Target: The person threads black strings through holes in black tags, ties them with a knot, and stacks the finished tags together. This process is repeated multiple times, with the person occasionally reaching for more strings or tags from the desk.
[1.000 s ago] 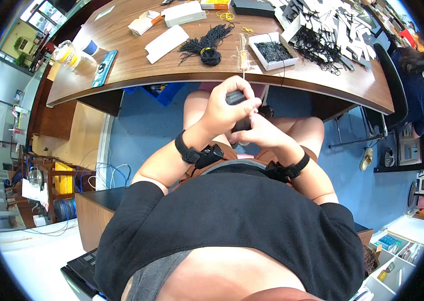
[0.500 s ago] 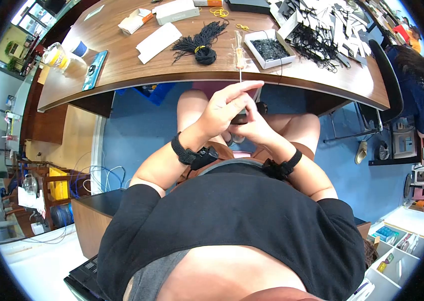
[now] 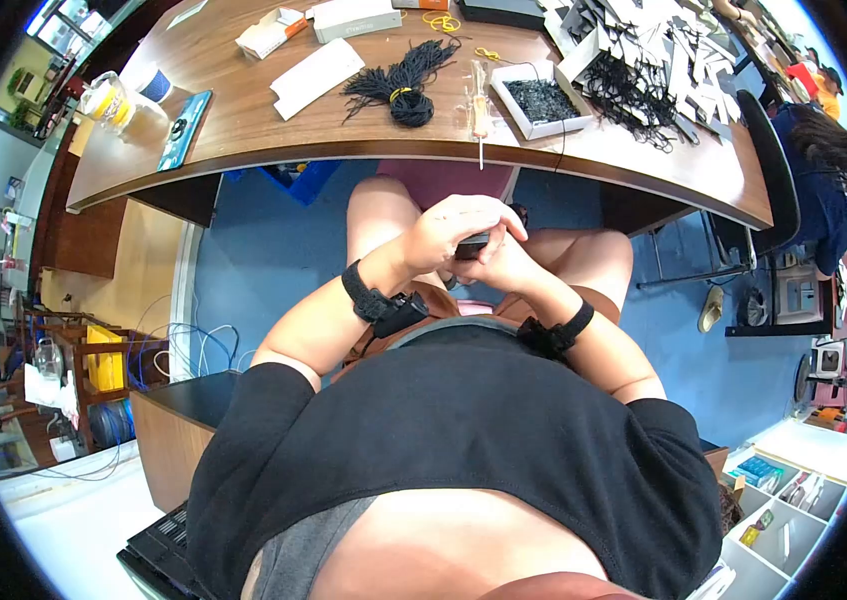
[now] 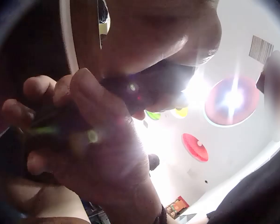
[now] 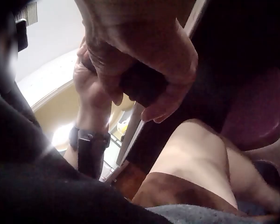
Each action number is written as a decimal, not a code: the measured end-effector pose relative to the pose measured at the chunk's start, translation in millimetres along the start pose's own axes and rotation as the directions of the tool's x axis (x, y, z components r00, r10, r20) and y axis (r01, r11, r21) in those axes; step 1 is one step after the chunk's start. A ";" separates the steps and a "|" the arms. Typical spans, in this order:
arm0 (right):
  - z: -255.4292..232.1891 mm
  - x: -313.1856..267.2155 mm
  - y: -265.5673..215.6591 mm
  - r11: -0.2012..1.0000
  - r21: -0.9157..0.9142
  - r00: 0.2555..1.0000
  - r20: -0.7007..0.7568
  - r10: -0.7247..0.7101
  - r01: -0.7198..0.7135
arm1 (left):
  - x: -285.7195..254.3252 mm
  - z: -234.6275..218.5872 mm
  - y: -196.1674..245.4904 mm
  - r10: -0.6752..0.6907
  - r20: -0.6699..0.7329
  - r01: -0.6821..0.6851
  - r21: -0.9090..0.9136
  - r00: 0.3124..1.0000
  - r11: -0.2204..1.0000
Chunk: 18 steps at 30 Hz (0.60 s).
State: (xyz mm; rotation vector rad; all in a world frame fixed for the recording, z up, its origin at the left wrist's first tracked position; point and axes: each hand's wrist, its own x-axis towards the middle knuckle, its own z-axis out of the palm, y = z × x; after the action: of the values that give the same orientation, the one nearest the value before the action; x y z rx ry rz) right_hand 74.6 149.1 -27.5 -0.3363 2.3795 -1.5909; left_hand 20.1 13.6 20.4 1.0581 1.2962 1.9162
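Mid-frame: left hand [image 3: 451,228], right hand [image 3: 505,264] both grip dark object [image 5: 143,85] (detail lost in shadow). Probably stiff, light; best held by its sides.

The head view looks down past the torso [image 3: 463,430] to the wooden surface [image 3: 233,120], while both wrist views, close up, share the fingers [image 4: 38,86], the left facing the ceiling [image 4: 242,23], the right the thighs [image 5: 191,154].
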 end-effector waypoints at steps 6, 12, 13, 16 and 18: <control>0.3 6.8 25.6 0.972 0.235 0.996 0.093 -0.001 -0.021 | -5.2 -2.9 -8.3 -0.053 0.007 0.053 -0.054 0.999 0.997; -14.3 10.2 3.2 0.942 0.306 0.990 0.034 0.136 -0.140 | 5.2 -7.1 -0.8 0.315 -0.381 -0.231 0.250 0.869 0.940; -18.6 13.0 2.3 0.905 0.401 0.989 0.012 0.148 -0.140 | 3.4 -10.0 -0.3 0.226 -0.556 -0.132 0.205 0.800 0.970; -21.7 21.1 21.5 0.835 0.505 0.976 0.085 0.202 -0.217 | -1.9 -29.6 -9.0 0.210 -0.631 0.027 0.344 0.747 0.939; -20.6 25.1 35.3 0.785 0.566 0.967 0.132 0.217 -0.253 | -4.8 -35.0 -26.3 0.180 -0.549 -0.006 0.304 0.816 0.953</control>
State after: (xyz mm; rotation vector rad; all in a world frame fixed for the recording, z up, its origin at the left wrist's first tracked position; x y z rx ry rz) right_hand 42.4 171.9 -54.8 0.0424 1.6809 -2.0313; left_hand -6.5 2.6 -12.9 0.6936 1.9389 2.2706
